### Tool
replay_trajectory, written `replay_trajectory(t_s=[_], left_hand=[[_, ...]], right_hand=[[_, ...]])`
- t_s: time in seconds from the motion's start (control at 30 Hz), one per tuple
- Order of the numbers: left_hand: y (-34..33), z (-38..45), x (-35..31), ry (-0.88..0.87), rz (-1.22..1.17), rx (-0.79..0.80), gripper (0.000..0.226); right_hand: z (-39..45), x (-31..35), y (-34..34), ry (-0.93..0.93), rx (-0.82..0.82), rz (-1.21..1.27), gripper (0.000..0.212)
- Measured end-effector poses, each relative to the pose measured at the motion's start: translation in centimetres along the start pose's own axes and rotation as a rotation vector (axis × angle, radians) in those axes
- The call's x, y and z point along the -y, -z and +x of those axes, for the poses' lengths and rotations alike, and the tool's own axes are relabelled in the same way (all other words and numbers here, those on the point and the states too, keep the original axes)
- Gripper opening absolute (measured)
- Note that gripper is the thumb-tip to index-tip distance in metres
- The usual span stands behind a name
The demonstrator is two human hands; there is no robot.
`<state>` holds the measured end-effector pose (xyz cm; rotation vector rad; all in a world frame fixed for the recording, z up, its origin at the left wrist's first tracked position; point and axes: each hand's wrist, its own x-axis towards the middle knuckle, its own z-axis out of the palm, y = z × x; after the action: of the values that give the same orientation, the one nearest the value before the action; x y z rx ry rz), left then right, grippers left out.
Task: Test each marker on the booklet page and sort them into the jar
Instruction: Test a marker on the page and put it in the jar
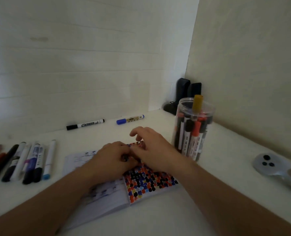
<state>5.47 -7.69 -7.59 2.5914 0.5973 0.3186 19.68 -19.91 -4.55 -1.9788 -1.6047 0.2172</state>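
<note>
Your left hand (114,156) pinches something small and dark on the booklet (141,183). Your right hand (152,146) rests there, fingers loosely spread. The marker jar (193,128) stands at two o'clock.

Left: blocked by a row of markers (27,163).
Right: the jar (193,130) stands beside the booklet (141,184).
Behind: two loose markers (105,122) are laid near the wall.
Front: bare tabletop (166,217) is left open.

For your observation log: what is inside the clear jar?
The clear jar holds upright markers, orange and black capped; a gold marker sticks out on top. Those at the back are hidden, so no count.
</note>
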Motion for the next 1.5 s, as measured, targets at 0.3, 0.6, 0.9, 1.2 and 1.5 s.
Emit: replay_trajectory(t_s=[0.3, 0.6, 0.9, 1.2, 1.5], left_hand=[[6.4, 6.0, 7.4, 0.354, 0.169, -0.28, 0.033], [5.9, 7.4, 14.2, 0.632, 0.483, -0.24, 0.036], [4.4, 3.1, 1.8, 0.096, 0.017, -0.254, 0.012], [0.1, -1.3, -0.1, -0.174, 0.114, -0.059, 0.029], [-0.7, -1.4, 0.6, -0.199, 0.254, -0.114, 0.035]], right_hand=[[0.9, -3.9, -1.5, -0.153, 0.016, 0.309, 0.019], [1.2, -4.5, -1.6, -0.14, 0.022, 0.339, 0.016], [0.4, -3.5, -1.3, -0.012, -0.207, 0.322, 0.06], [-0.6, -3.3, 0.2, 0.18, 0.078, -0.191, 0.028], [-1.7, -2.9, -0.1, 0.048, 0.092, -0.131, 0.021]])
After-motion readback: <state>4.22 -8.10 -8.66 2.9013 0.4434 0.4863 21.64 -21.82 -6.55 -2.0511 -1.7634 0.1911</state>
